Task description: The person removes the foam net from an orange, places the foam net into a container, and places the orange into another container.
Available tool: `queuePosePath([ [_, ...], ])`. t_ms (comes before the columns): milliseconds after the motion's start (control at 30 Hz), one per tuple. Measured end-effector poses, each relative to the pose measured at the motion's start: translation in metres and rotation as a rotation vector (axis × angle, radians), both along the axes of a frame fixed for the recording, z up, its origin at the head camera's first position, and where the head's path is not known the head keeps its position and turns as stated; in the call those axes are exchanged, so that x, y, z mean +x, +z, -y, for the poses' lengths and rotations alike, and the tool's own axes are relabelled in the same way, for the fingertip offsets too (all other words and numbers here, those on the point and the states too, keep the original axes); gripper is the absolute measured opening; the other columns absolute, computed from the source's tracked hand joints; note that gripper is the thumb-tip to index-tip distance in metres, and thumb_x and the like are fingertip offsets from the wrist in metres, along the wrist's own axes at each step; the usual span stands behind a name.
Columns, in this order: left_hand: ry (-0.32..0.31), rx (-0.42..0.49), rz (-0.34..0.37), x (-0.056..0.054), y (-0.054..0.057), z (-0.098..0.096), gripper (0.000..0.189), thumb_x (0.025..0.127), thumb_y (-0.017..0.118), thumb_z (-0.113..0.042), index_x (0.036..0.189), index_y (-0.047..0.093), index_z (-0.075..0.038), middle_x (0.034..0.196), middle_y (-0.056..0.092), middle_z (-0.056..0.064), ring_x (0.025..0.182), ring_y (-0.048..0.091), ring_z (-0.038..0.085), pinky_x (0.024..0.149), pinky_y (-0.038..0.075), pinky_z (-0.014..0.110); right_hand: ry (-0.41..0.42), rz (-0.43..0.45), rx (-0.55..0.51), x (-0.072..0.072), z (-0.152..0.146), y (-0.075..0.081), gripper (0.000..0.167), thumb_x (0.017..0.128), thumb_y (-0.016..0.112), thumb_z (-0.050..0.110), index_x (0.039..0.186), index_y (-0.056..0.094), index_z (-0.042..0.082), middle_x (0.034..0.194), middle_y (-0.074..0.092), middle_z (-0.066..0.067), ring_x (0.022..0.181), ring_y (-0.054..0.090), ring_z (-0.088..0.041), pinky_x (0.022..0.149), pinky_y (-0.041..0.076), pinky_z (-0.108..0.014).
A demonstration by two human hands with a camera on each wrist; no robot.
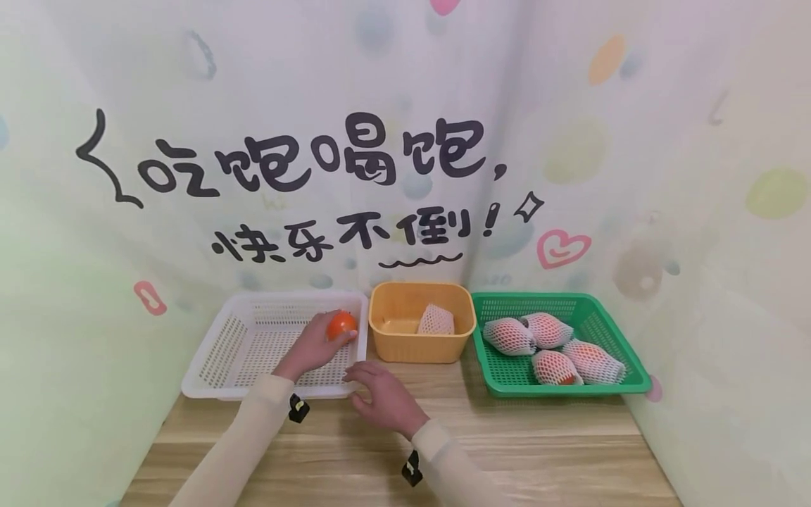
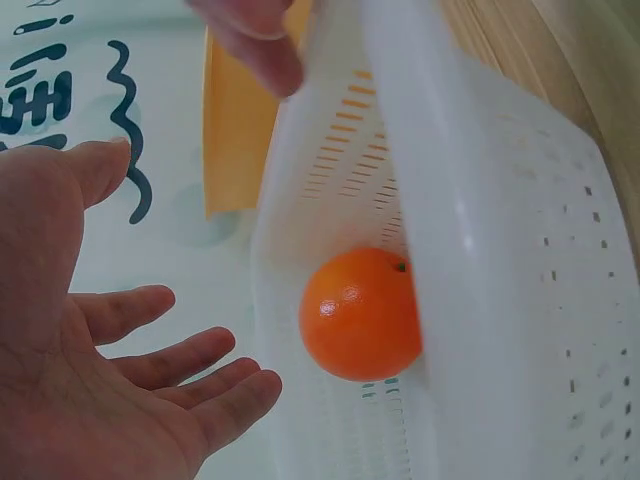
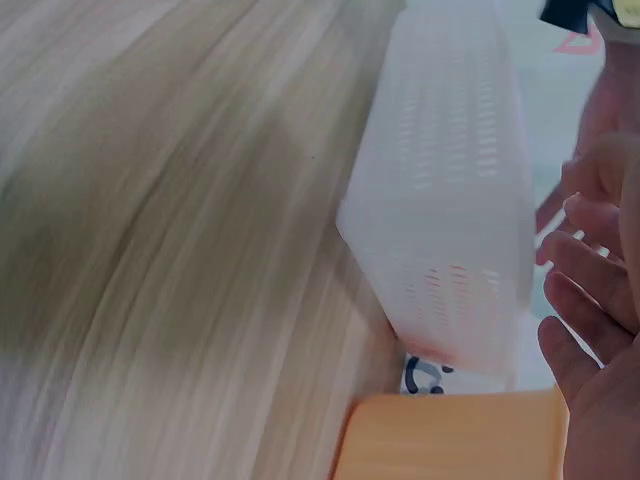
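A round, glossy orange fruit [image 1: 342, 325] with a small green stem spot lies inside the white perforated basket [image 1: 218, 345], at its right end. My left hand [image 1: 315, 345] is over that end, overlapping the fruit in the head view. In the left wrist view, the fruit [image 2: 358, 312] sits apart from the hand [image 2: 120, 370], whose fingers are spread with nothing between them. My right hand [image 1: 388, 400] hovers by the basket's front right corner, fingers loosely bent and holding nothing. It appears along the right edge of the right wrist view, beside the basket wall [image 3: 440, 200].
Right of the white basket stands a yellow-orange bin [image 1: 415, 350] with a white foam net [image 1: 437, 320] inside. Beside it, a green basket [image 1: 507, 389] holds several reddish fruits [image 1: 510, 336] in foam nets. A printed curtain [image 1: 380, 70] rises behind the wooden table [image 1: 532, 451].
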State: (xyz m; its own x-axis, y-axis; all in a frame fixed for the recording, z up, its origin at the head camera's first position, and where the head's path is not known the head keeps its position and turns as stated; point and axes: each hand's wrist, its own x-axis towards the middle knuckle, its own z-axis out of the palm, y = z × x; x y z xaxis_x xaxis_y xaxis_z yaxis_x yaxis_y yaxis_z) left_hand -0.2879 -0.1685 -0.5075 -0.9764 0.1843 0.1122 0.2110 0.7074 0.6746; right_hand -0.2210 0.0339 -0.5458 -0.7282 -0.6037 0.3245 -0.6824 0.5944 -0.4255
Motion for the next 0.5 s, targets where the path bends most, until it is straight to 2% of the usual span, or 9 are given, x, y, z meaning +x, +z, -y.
queuePosePath([
  [100, 0.006, -0.015, -0.020, 0.009, -0.002, -0.001, 0.068, 0.099, 0.065, -0.043, 0.151, 0.046, -0.004, 0.133, 0.058, 0.024, 0.118, 0.061, 0.038, 0.104, 0.049, 0.059, 0.003, 0.006, -0.004, 0.002, -0.007, 0.003, 0.035, 0.094, 0.071, 0.025, 0.128, 0.068, 0.015, 0.144, 0.062, -0.004, 0.136, 0.056, -0.021, 0.114, 0.048, -0.038],
  [300, 0.015, -0.024, -0.025, 0.027, -0.008, -0.004, 0.075, 0.096, 0.069, -0.040, 0.155, 0.040, -0.004, 0.145, 0.051, 0.027, 0.132, 0.053, 0.043, 0.112, 0.043, 0.063, -0.051, 0.053, -0.062, 0.004, -0.025, 0.011, 0.045, 0.093, 0.072, 0.027, 0.134, 0.064, 0.014, 0.151, 0.057, -0.004, 0.140, 0.052, -0.024, 0.113, 0.048, -0.044],
  [500, -0.043, -0.056, -0.035, 0.048, -0.015, -0.014, 0.074, 0.092, 0.076, -0.034, 0.151, 0.045, -0.001, 0.155, 0.046, 0.026, 0.143, 0.044, 0.044, 0.118, 0.037, 0.061, -0.122, 0.075, -0.124, 0.002, -0.050, 0.018, 0.049, 0.093, 0.074, 0.030, 0.139, 0.062, 0.017, 0.152, 0.055, -0.003, 0.141, 0.051, -0.023, 0.112, 0.048, -0.046],
])
